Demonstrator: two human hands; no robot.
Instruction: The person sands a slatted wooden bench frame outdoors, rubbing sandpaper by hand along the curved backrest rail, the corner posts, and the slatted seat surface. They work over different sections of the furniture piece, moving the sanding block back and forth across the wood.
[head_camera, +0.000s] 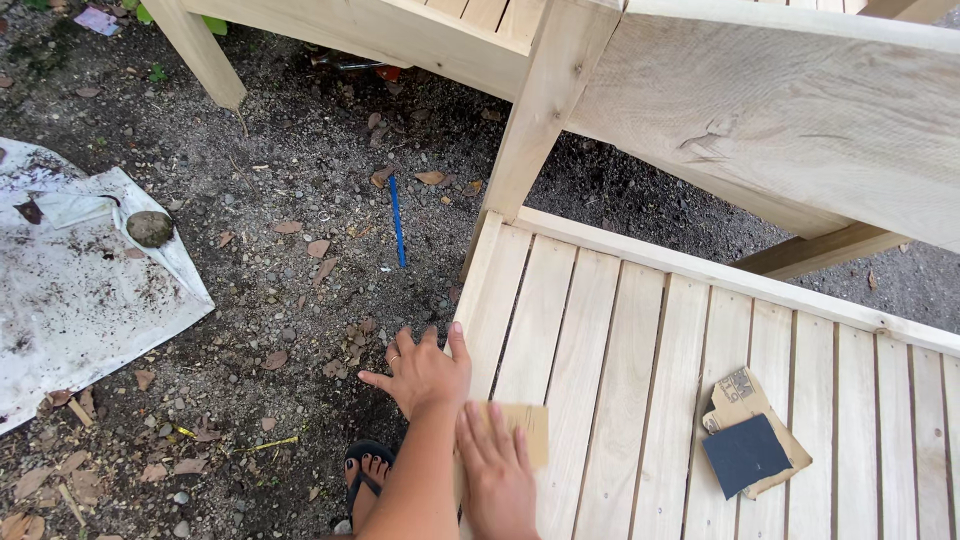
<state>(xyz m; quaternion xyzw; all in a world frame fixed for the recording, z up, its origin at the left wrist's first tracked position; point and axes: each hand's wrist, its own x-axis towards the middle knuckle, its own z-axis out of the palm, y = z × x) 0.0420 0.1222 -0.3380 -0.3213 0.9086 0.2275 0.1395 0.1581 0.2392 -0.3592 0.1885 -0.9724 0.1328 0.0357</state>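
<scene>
Your fingers (498, 428) on the right hand (497, 480) lie flat and close together, pressing down on a tan sheet of sandpaper (532, 430). The sandpaper sits under those fingers and sticks out past them on the right side. It lies on the near left corner of the slats (640, 400), which are pale bare wood.

Your left hand (425, 372) holds nothing. Its fingers (405, 345) are spread wide over the dirt, and the thumb touches the left edge of the slats, just above the sandpaper. There is a ring on one finger. Your left arm crosses in front of your right hand.

More sandpaper (745, 450) lies well apart to the right on the slats: a dark sheet on top of a torn tan one.

Your foot (368, 470) in a black sandal stands on the dirt, just left of your arm. A thin blue stick (397, 222) lies on the dirt (290, 180) farther up. A dirty white sheet (70, 290) lies off to the left. A wooden post (540, 110) stands at the far corner of the slats, and a wide board (800, 110) reaches out to the right of it.
</scene>
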